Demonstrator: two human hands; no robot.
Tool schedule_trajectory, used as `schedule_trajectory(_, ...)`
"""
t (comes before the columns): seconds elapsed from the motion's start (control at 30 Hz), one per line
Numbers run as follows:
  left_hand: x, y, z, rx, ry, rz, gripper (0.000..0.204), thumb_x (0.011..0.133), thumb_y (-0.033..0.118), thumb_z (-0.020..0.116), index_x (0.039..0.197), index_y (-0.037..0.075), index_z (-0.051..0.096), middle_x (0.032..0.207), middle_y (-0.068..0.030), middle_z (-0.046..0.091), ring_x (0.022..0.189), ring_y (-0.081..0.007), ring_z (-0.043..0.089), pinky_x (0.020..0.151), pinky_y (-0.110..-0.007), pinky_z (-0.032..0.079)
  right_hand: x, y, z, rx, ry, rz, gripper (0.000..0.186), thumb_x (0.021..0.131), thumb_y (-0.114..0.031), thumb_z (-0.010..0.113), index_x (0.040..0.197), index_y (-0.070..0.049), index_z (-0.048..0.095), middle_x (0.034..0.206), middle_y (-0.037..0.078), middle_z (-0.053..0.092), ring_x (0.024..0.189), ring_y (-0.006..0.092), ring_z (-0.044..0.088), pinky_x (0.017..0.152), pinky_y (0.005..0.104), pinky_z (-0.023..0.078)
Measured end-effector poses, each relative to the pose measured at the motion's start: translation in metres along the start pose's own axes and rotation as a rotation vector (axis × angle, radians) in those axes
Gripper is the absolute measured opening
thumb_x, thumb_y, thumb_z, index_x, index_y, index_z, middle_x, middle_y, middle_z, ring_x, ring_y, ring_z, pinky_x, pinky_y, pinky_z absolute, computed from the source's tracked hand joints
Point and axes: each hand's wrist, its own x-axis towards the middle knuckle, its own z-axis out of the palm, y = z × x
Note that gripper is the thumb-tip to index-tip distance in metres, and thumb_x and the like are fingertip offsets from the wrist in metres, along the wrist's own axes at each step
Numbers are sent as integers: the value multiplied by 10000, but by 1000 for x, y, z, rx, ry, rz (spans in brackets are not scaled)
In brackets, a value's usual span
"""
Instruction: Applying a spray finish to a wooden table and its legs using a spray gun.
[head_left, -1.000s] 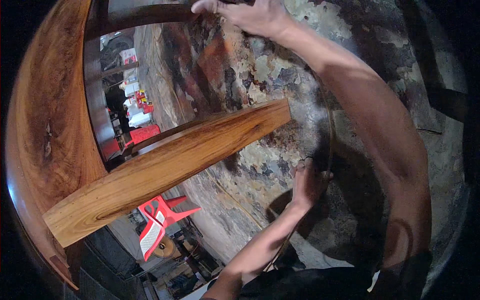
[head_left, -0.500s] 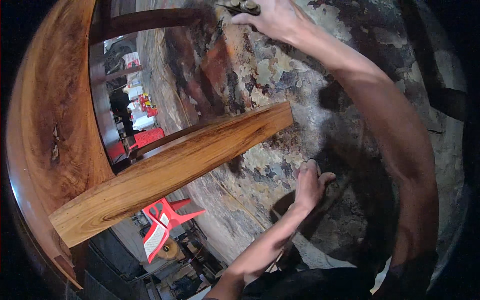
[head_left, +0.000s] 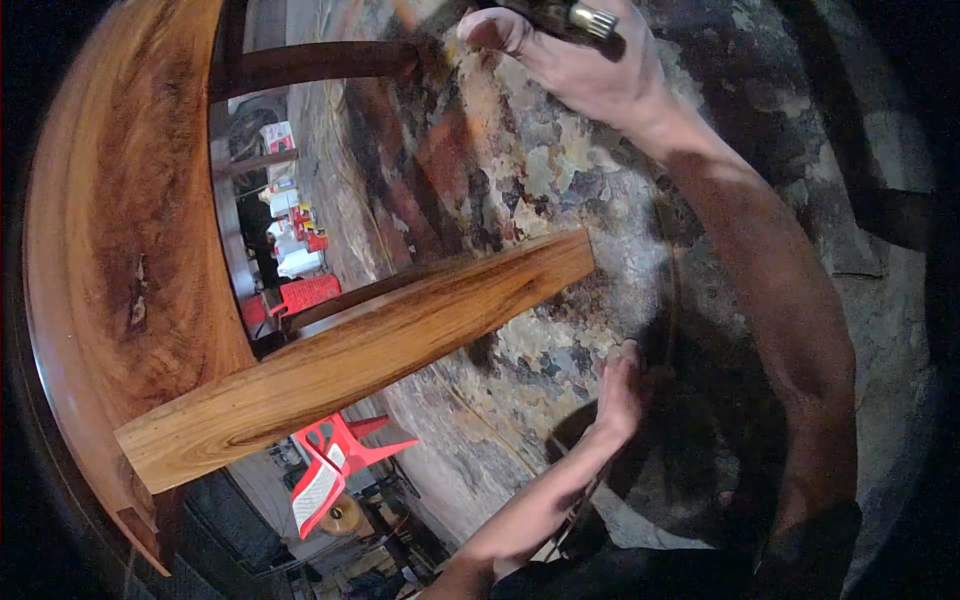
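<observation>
My right hand is raised at the top edge, wrapped round what looks like a spray gun. Its knurled metal knob shows, while most of the tool lies in shadow or out of the picture. Lower down, my left hand hangs over the floor with loosely bent fingers and the thumb apart; it is partly in shadow and nothing shows in it. Between the hands and to their left, a glossy wooden beam juts out from a wide polished wooden panel. Neither hand touches the wood.
A red plastic stool stands beyond the beam, with a printed sheet on it. Behind the frame are a red crate and several white containers. A dark crosspiece spans the upper left. The floor is stained and flaking.
My right hand has come closer and moved rightward with the tool, which now sits partly beyond the top edge. My left hand is slightly lower. The whole view has shifted a little.
</observation>
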Motion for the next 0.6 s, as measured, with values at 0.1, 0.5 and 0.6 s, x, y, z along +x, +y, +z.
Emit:
schedule_trajectory(0.1, -2, 1, 2, 59, 26, 8, 370, 794, 187, 792, 813, -26, 489, 749, -227, 531, 706, -391, 498, 645, -454, 429, 9, -19, -9, 97, -24, 179, 366, 905, -80, 649, 1264, -6, 636, 934, 92, 762, 708, 99, 665, 620, 256, 545)
schedule_trajectory(0.5, -1, -10, 3, -83, -124, -49, 423, 819, 213, 765, 1071, -10, 509, 1017, -279, 577, 1009, -482, 541, 868, -520, 440, -17, -15, 15, 125, -343, 465, 414, 839, -529, 755, 977, -140, 782, 704, 56, 709, 666, 136, 644, 682, 330, 545)
schedule_trajectory(0.6, -1, 0, 0, 5, -75, -15, 406, 820, 199, 757, 1066, -16, 516, 1004, -283, 587, 978, -474, 550, 861, -523, 434, -13, -23, 18, 244, -283, 430, 402, 843, -506, 763, 987, -131, 778, 746, 58, 720, 685, 136, 640, 701, 322, 543)
